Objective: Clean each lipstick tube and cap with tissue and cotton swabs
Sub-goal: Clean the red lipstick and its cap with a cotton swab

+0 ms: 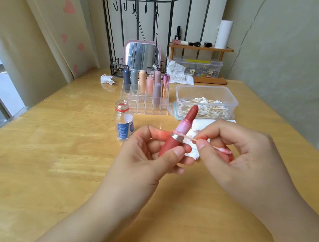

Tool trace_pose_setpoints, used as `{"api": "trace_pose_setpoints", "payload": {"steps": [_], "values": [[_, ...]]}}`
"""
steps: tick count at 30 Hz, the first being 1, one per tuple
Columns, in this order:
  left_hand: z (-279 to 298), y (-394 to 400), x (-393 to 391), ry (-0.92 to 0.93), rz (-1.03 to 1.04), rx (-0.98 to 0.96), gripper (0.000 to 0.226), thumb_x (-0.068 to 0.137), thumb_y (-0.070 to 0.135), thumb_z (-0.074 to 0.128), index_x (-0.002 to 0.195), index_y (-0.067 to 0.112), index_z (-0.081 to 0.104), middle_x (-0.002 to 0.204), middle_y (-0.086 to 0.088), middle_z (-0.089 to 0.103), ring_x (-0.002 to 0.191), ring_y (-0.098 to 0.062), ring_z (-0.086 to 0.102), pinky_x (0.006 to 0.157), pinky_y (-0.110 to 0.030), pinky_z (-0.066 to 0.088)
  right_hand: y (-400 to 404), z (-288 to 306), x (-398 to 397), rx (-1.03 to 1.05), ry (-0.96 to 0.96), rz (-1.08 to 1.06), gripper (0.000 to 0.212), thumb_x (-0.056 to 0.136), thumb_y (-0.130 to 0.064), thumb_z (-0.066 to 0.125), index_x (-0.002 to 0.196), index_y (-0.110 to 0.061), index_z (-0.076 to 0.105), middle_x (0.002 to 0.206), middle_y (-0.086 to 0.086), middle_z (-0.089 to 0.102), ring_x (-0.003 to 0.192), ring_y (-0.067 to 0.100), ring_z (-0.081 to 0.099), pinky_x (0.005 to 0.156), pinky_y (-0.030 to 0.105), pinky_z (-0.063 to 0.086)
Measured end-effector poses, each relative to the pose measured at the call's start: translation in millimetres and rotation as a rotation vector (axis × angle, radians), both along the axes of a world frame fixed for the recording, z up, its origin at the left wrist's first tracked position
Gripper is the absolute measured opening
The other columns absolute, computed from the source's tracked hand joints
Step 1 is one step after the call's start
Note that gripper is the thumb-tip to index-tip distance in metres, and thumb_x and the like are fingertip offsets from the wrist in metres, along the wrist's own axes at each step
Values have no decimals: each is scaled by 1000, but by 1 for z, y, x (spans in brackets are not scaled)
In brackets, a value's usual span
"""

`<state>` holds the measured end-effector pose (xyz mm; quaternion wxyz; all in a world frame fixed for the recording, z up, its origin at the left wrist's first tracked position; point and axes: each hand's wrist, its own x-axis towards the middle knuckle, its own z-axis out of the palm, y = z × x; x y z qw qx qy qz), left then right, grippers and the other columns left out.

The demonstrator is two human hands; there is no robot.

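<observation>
The left hand [159, 150] grips an uncapped red lipstick tube [180, 133] above the worktop [59, 152], bullet tilted toward 1 o'clock. The right hand [233, 149] pinches a cotton swab [200, 142] whose far tip touches the tube's silver collar. Crowding the hands: an open glass bottle [123, 121] at 9 o'clock, a clear organiser [145, 99] of capped lipsticks at 11 o'clock, a swab box [205, 102] at 12 o'clock, stained tissue [192, 143] underneath. Bare wood spreads toward 6 and 8 o'clock; the worktop's left edge runs by the window.
</observation>
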<state>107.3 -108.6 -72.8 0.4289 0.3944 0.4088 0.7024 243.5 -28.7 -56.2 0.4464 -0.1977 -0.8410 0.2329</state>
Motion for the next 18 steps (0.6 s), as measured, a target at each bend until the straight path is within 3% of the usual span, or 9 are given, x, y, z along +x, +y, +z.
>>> {"api": "trace_pose_setpoints", "payload": {"steps": [4,7,10,13,18], "values": [[3,0,3,93,116,22,32,65,9,66,90,1,49,79,-14,72,67,-20,70,56,-21,53,-1,0,-1,23,-21,-19,15,77,-28,53,67,-18,60,53,1,40,49,9,37,48,11,30],[1,0,3,149,167,37,28,73,9,74,88,5,50,77,-8,72,70,-20,71,58,-21,52,0,-2,-2,-7,-8,-21,17,80,-30,53,72,-18,62,54,3,42,50,12,40,48,15,33],[-2,0,3,164,190,61,23,70,11,69,85,10,52,77,-5,72,69,-16,70,60,-21,53,0,-3,-3,-2,-23,14,17,80,-30,53,72,-19,63,53,3,43,49,9,40,49,11,32],[1,-1,3,160,198,69,27,72,11,76,86,10,53,79,-9,73,72,-19,71,60,-21,53,1,-4,-3,-11,-19,5,20,83,-32,52,73,-20,63,50,4,47,51,15,43,49,16,34],[4,-1,3,162,214,75,26,68,13,65,89,4,52,81,-12,72,72,-20,72,59,-21,53,2,-4,-2,-15,-16,14,21,84,-34,51,73,-20,62,49,6,45,52,19,43,49,21,35]]}}
